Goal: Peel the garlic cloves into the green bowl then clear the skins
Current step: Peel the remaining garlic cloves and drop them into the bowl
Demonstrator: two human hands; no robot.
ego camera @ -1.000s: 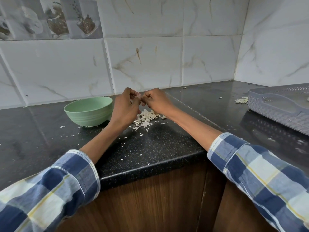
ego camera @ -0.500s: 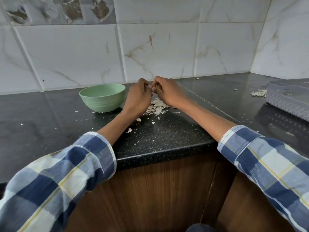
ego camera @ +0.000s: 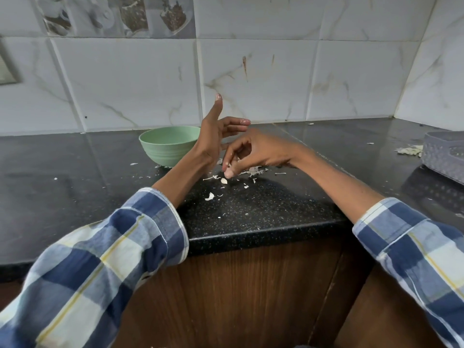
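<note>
The green bowl (ego camera: 168,144) stands on the black counter (ego camera: 251,209), left of my hands. My left hand (ego camera: 216,131) is raised beside the bowl, thumb up and fingers spread, holding nothing. My right hand (ego camera: 251,149) reaches down with bent fingers, and its fingertips hover just above a small pale garlic clove (ego camera: 224,181) lying on the counter. A pile of garlic skins (ego camera: 251,170) lies under and behind the right hand, with loose flakes (ego camera: 209,196) scattered nearer the counter's front edge. The inside of the bowl is hidden.
A grey perforated basket (ego camera: 444,156) sits at the right edge of the counter, with a second heap of skins (ego camera: 409,150) beside it. White marble tiles (ego camera: 251,79) back the counter. Brown wood cabinet fronts (ego camera: 251,297) run below.
Both hands were pinched together over the skins pile. Now they have parted: my left hand has lifted and spread, my right hand has dropped toward a clove on the counter.
</note>
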